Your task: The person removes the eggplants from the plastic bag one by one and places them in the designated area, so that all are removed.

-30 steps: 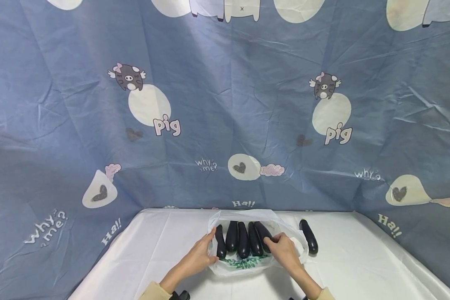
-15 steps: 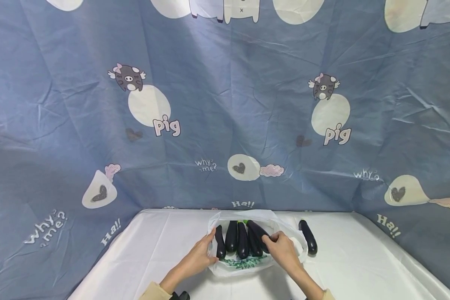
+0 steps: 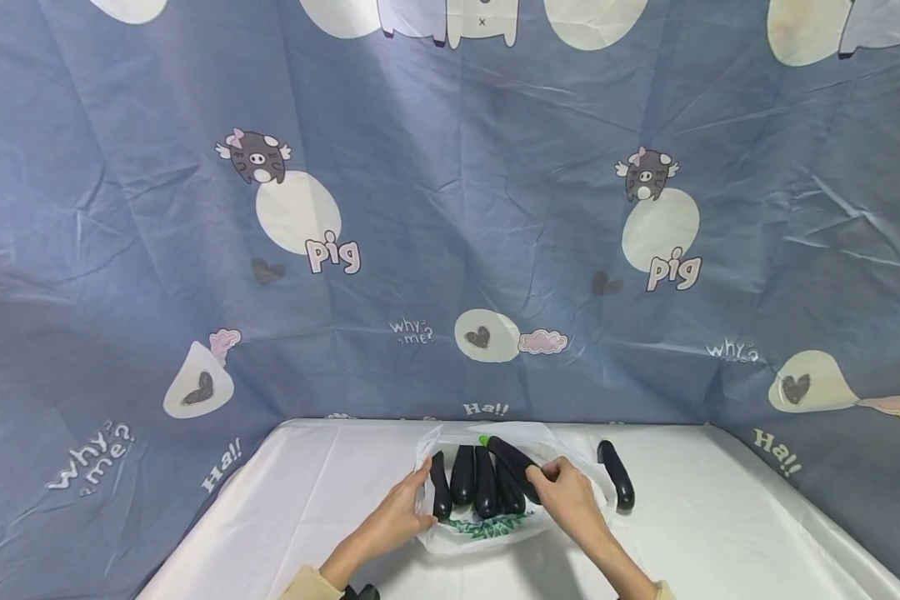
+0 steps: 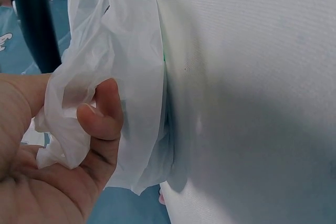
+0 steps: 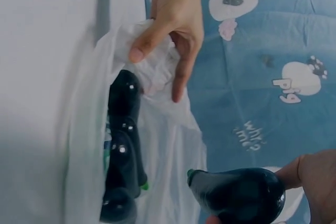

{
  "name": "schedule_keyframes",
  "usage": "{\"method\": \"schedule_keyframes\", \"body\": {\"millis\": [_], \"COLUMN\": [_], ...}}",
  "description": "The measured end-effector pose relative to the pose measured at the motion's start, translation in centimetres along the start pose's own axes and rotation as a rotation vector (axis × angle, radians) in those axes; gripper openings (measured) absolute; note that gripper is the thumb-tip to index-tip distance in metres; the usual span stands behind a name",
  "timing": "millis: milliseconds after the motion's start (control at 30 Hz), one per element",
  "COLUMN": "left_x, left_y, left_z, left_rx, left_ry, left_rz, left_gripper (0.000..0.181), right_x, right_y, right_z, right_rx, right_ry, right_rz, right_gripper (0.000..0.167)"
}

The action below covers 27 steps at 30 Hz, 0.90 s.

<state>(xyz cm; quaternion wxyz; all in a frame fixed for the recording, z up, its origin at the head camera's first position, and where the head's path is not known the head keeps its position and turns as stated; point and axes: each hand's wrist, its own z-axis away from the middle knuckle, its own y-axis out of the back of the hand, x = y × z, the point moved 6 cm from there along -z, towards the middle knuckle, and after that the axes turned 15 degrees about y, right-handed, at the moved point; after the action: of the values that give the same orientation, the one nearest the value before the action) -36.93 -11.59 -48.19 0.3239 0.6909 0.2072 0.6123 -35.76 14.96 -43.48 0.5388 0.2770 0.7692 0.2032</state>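
Observation:
A white plastic bag (image 3: 450,543) with a green print lies on the table, its mouth spread wide. Several dark eggplants (image 3: 462,477) sit side by side inside. My left hand (image 3: 399,510) grips the bag's left edge; in the left wrist view, the thumb and fingers of that hand (image 4: 58,187) curl over the crumpled plastic (image 4: 79,87). Over the bag's right side, my right hand (image 3: 567,492) holds one eggplant (image 3: 510,458) by its thick end, tilted with the green stem toward the back left. In the right wrist view this eggplant (image 5: 239,195) is apart from those in the bag.
A single eggplant (image 3: 617,477) lies on the white tablecloth (image 3: 690,500), just right of the bag. Behind the table hangs a blue cloth (image 3: 450,250) printed with pigs and words. A dark object (image 3: 362,592) shows beneath my left wrist.
The eggplant in my right hand has risen from the row in the bag, its stem end swinging left above its neighbours. My left hand stays at the bag's edge.

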Motion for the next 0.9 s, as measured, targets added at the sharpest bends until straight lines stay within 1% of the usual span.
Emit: {"method": "schedule_keyframes", "body": {"millis": [167,367,433,667,900], "left_x": [0.0,-0.1,-0.1,-0.3,-0.3], "left_y": [-0.1,-0.1,-0.1,-0.3,-0.3], "left_z": [0.1,0.0,0.0,-0.2,-0.3], "left_rx": [-0.015,-0.030,-0.031,-0.025,-0.030], "left_ry": [0.011,0.028,0.022,0.031,0.031], "left_rz": [0.014,0.030,0.036,0.025,0.032], "left_gripper": [0.091,0.090,0.090,0.091,0.092], "right_x": [-0.5,-0.6,-0.4,0.5,1.8], "right_y": [0.9,2.2,2.6,4.0,5.4], "right_z": [0.1,-0.3,-0.4,-1.1,-1.8], "right_rx": [-0.010,0.029,0.039,0.050,0.046], "right_ry": [-0.013,-0.004,-0.002,-0.028,-0.038], "right_rz": [-0.023,-0.022,-0.017,-0.006,-0.038], "right_gripper": [0.032,0.030,0.030,0.033,0.036]}}
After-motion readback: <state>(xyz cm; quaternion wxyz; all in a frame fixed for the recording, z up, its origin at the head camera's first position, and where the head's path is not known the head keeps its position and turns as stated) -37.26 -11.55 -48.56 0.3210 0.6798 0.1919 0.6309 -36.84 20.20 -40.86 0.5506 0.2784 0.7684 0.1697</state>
